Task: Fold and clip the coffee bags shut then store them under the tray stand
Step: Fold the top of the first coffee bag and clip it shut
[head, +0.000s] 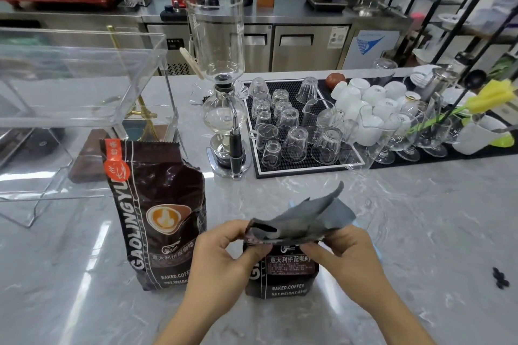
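On the grey marble counter point(392, 232) two dark brown coffee bags stand side by side; the nearer coffee bag point(283, 272) sits close to the person, its opened top flap point(305, 221) bent over and showing its grey lining; the left hand point(221, 263) pinches the flap's left end between thumb and curled fingers, while the right hand point(344, 258) grips the right end, fingers curled over the front of the bag; the second coffee bag point(157, 213) stands upright just to the left, apart from both hands, its crimped top edge straight and an orange label at the upper left corner; behind it, on the left of the counter, stands the clear acrylic tray stand point(84, 78); farther back at centre is a glass siphon coffee maker point(221, 87), and to its right a black rubber mat point(302, 168) carrying upturned glasses, with white cups point(372, 95) beyond; a small black clip-like object point(500, 277), too small to identify surely, lies on the counter at far right.
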The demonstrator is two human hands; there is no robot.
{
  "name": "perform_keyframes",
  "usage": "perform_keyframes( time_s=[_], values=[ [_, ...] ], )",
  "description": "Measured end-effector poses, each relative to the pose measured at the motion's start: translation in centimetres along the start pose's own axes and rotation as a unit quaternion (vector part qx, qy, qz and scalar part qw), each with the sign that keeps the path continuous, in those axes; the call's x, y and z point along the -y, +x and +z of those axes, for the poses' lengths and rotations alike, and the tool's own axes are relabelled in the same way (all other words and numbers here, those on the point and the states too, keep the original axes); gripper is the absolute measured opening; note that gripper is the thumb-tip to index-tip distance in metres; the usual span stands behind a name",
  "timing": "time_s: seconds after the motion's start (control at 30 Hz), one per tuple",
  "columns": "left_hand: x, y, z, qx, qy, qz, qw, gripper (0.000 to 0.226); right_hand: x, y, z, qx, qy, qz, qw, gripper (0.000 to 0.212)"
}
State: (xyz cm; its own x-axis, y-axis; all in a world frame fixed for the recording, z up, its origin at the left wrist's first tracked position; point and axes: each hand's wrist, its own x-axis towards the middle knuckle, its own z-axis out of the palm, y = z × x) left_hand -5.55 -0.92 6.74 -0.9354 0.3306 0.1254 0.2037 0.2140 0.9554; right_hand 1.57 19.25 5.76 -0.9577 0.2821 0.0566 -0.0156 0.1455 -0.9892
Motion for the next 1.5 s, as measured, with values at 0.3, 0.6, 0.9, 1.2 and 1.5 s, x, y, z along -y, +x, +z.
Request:
perform_keyframes(
  time_s=[0.3, 0.6, 0.9, 1.2, 1.5],
  values=[
    [-1.2, 0.1, -0.5, 0.004, -0.032, -0.002, 0.999, 0.032, 2.2, 0.1, -0.5, -0.021, 0.038, -0.031, 0.999, 0.041],
    [-1.5, 0.3, -0.7, 0.047, -0.036, 0.008, 0.998, 0.014, 2.7, -0.3, -0.3, -0.022, 0.069, -0.031, 0.997, 0.022],
    [-3.0, 1.2, -1.0, 0.024, -0.107, 0.043, 0.993, 0.014, 4.4, 0.6, -0.6, -0.001, 0.089, -0.053, 0.995, 0.022],
    [-2.8, 1.4, -0.9, 0.006, -0.110, 0.024, 0.994, 0.010, 4.9, 1.1, -0.5, -0.008, 0.082, -0.062, 0.995, 0.021],
    [-3.0, 1.5, -1.2, 0.021, -0.109, 0.065, 0.992, 0.048, 3.9, 1.1, -0.6, -0.038, 0.086, -0.066, 0.993, 0.021]
  ],
)
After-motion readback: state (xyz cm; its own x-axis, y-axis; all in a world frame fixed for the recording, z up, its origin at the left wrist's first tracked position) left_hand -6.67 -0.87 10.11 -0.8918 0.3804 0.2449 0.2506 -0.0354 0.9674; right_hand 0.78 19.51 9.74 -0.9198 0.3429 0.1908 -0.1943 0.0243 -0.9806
